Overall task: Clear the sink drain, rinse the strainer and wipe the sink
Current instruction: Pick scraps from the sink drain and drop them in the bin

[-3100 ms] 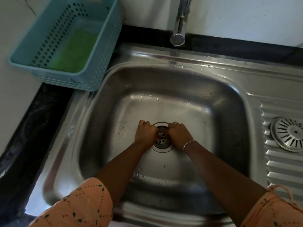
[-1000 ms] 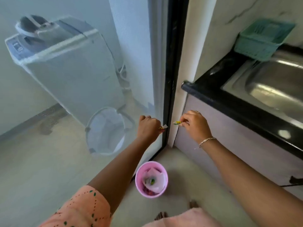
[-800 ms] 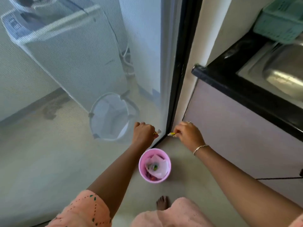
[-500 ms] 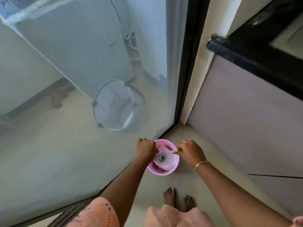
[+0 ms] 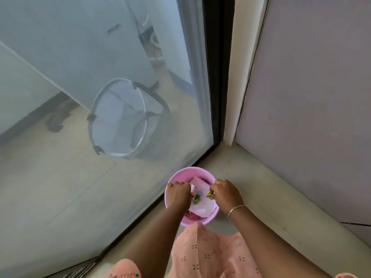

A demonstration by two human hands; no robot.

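Observation:
A small pink bin [image 5: 185, 173] stands on the floor by the screen door. It holds white paper [image 5: 202, 205] and bits of green and red waste [image 5: 196, 199]. My left hand [image 5: 178, 194] hovers over the bin's left side, fingers curled and pinching a small pale scrap. Over the bin's right rim, my right hand [image 5: 226, 192] pinches a small yellow-green scrap [image 5: 209, 195]. The sink and strainer are out of view.
A mesh screen door [image 5: 100, 177] with a black frame [image 5: 217, 77] runs along the left. Behind it stand a round laundry basket [image 5: 120, 117] and a washing machine. A cabinet front [image 5: 311, 97] closes the right side.
I turned from the sink to the floor and bent down. Both hands, carrying pinched scraps from the drain, dropped from door height to just above the pink bin.

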